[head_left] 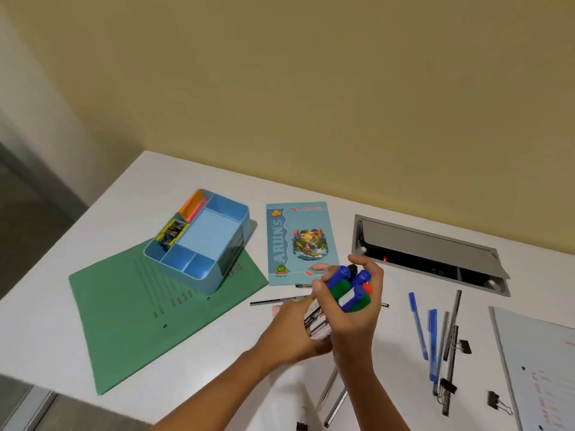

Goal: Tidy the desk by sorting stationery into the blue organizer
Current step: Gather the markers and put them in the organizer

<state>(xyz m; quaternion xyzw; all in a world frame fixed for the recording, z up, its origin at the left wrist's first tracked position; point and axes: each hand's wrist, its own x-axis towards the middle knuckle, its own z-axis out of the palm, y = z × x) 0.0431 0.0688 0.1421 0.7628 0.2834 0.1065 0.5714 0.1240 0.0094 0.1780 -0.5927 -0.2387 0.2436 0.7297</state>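
Observation:
Both my hands hold one bundle of markers (348, 293) with blue, green and red caps above the desk's middle. My right hand (357, 318) wraps the capped ends. My left hand (292, 334) grips the white barrels from below. The blue organizer (202, 244) stands to the left on a green folder (130, 312), apart from my hands. It has orange sticky notes in a back compartment and yellow binder clips in a left one. Loose blue pens (418, 325) and grey pens (452, 331) lie on the right, with black binder clips (463, 346) among them.
A blue notebook (298, 241) lies behind my hands. A grey cable hatch (429, 250) is set into the white desk (93, 231) at the back right. A white sheet (541, 368) sits at the right edge. A dark pen (273, 301) lies left of my hands.

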